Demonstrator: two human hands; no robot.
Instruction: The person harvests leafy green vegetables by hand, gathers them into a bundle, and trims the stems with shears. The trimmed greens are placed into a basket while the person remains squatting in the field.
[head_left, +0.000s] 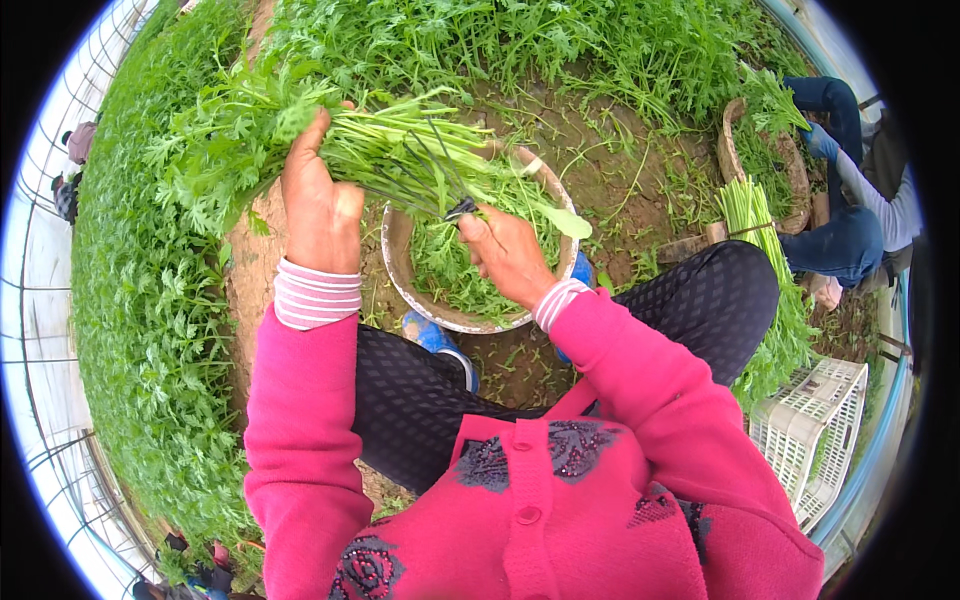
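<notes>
My left hand (322, 187) holds a thick bunch of feathery-leaved greens (405, 139), which look like garland chrysanthemum. Its leaves point left and its pale stems right. In my right hand (510, 251) is a tool with several thin, dark wire tines (435, 165), joined at a black binding (460, 208). The tines lie spread across the stems; whether they touch them all cannot be made out. Below both hands stands a round tub (559, 187) with a worn whitish rim, between my feet. Loose leaves and trimmings (472, 277) lie in it.
Growing greens (157, 315) border the left and far side. To the right, a tied bundle of greens (750, 214) rests by my knee, near a white plastic crate (817, 420). A co-worker's gloved hand (821, 142) holds greens over another tub (796, 176).
</notes>
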